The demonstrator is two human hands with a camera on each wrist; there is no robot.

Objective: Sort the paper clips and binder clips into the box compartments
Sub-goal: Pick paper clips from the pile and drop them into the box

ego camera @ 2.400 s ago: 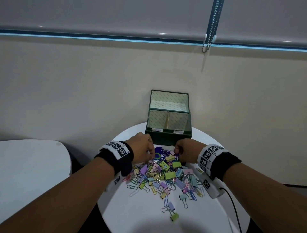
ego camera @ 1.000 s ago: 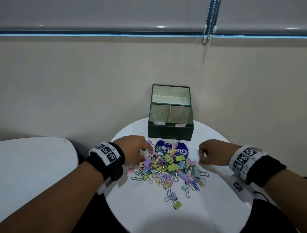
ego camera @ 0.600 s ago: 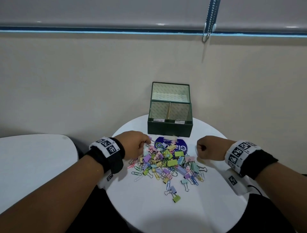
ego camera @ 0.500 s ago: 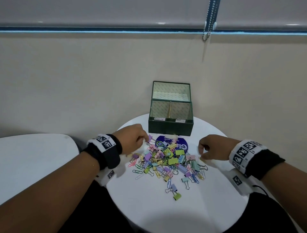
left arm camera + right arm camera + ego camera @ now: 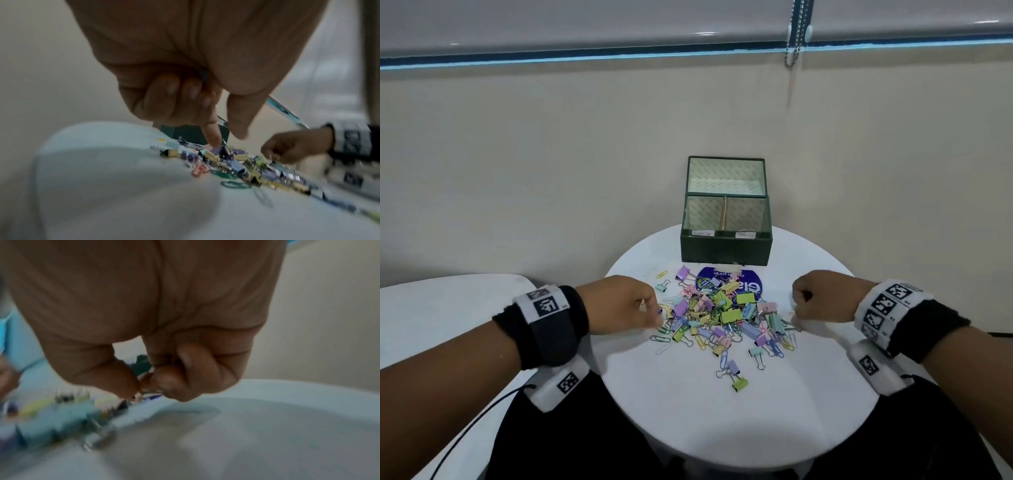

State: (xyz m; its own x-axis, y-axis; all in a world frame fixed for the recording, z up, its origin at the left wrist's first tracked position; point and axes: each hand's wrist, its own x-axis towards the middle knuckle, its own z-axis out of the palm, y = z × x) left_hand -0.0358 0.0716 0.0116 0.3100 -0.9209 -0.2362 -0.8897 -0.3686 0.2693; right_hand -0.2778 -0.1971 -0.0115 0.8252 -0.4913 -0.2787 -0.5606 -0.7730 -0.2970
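Note:
A heap of pastel binder clips and paper clips (image 5: 719, 320) lies in the middle of the round white table (image 5: 688, 404). Behind it stands the open green box (image 5: 726, 251) with two front compartments. My left hand (image 5: 655, 313) is at the heap's left edge. In the left wrist view its index finger (image 5: 212, 138) points down onto the clips (image 5: 226, 160), thumb apart, and the other fingers curl round a blue clip (image 5: 203, 75). My right hand (image 5: 799, 308) hovers at the heap's right edge; thumb and forefinger pinch a small wire clip (image 5: 141, 394).
A blue round sticker (image 5: 750, 284) lies under the heap by the box. Two loose binder clips (image 5: 736, 375) sit nearer to me. A second white table (image 5: 431, 308) is at the left. The wall stands right behind the box.
My right hand has drawn back from the heap's middle to its right edge and dipped there. My left hand has stayed at the left edge, its index finger now lowered onto the clips.

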